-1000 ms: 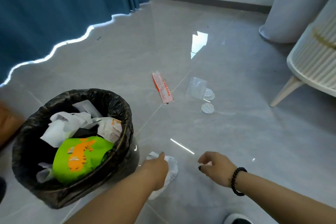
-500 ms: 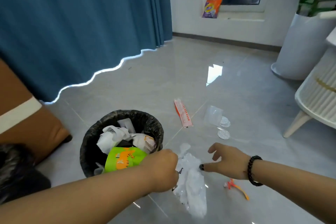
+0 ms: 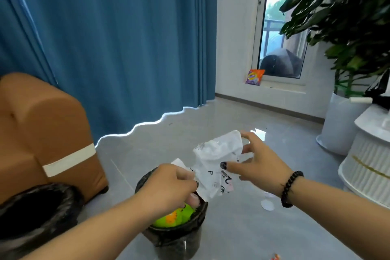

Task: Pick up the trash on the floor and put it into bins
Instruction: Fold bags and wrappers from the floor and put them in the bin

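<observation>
A crumpled white plastic bag (image 3: pixel 215 162) with black print hangs in the air just above the bin (image 3: pixel 179 236). My left hand (image 3: pixel 168 188) grips the bag's lower left edge over the bin's mouth. My right hand (image 3: pixel 257 160), with a black bead bracelet on the wrist, pinches the bag's upper right part between thumb and fingers. The bin is lined with a black bag and holds a green and orange wrapper (image 3: pixel 175 216). A small white disc (image 3: pixel 267 205) lies on the grey floor to the right of the bin.
A second black-lined bin (image 3: pixel 35 213) stands at the lower left, in front of a brown sofa arm (image 3: pixel 48 133). Blue curtains hang behind. A white ribbed stool (image 3: pixel 371 162) and a plant in a white pot (image 3: pixel 341 126) stand on the right. An orange scrap (image 3: pixel 275 257) lies at the bottom edge.
Both hands have lifted the white bag off the floor to above the bin. My right hand now holds it too. The view has tilted up.
</observation>
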A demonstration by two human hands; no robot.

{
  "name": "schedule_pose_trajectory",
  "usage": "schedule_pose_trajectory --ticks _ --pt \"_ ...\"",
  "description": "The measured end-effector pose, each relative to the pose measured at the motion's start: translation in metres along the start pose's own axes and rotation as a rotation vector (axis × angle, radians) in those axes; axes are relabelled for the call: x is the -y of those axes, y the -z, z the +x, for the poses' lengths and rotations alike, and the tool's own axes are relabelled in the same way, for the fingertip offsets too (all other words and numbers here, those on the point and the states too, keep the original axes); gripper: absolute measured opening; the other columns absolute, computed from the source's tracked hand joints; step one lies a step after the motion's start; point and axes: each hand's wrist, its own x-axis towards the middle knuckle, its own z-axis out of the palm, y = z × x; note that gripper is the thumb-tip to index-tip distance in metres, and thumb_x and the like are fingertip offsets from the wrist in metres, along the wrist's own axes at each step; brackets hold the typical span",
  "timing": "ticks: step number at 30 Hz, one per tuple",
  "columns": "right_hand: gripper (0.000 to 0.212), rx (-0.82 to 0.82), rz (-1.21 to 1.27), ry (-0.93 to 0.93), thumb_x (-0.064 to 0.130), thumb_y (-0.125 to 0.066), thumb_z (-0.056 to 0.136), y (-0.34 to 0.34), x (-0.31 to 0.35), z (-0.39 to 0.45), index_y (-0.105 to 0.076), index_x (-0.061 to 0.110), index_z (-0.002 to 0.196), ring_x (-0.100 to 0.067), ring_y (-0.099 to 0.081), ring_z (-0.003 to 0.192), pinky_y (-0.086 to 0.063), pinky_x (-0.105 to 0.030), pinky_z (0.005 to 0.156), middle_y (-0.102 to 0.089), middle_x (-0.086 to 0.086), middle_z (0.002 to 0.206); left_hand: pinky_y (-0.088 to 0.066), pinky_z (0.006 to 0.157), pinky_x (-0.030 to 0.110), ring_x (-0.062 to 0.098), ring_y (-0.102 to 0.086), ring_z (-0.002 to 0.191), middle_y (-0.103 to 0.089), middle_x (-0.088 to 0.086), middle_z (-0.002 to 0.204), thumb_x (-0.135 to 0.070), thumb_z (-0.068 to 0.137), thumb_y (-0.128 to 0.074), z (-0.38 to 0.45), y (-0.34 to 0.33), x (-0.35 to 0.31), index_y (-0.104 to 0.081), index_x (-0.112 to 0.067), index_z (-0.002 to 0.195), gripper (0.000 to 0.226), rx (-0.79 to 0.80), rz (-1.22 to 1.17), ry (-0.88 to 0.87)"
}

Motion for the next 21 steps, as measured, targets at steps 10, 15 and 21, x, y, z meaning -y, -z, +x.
schedule_pose_trajectory --ticks 10,15,21 --pt "0.018 -0.054 0.238 0.083 0.01 -0.066 0.084 -0.01 0.041 -0.035 -0.062 0.025 0.094 -0.017 -0.069 0.071 -0.056 -0.026 0.056 -0.071 -0.001 0.089 -0.053 0.067 0.026 -0.001 -0.061 0.062 -0.066 -0.018 0.062 -0.037 0.081 -0.064 -0.047 0.037 -0.007 -0.064 -0.031 0.075 0.008 -0.342 0.397 -0.356" --pt "0.02 0.083 0.352 0.119 0.003 -0.062 0.086 -0.017 0.058 -0.044 -0.063 0.019 0.098 -0.014 -0.064 0.065 -0.055 -0.029 0.056 -0.072 0.0 0.083 -0.037 0.088 0.005 -0.018 -0.042 0.111 -0.047 -0.036 0.113 -0.057 0.074 -0.069 -0.039 0.043 -0.004 -0.049 -0.048 0.112 0.044 -0.218 0.276 -0.469" --pt "0.024 0.16 0.394 0.116 0.001 -0.063 0.085 -0.021 0.055 -0.047 -0.062 0.015 0.104 -0.015 -0.067 0.065 -0.054 -0.029 0.053 -0.073 -0.001 0.085 -0.052 0.091 0.021 0.001 -0.063 0.107 -0.066 -0.011 0.116 -0.026 0.069 -0.084 -0.033 0.049 0.006 -0.061 -0.035 0.114 0.052 0.046 -0.047 -0.445"
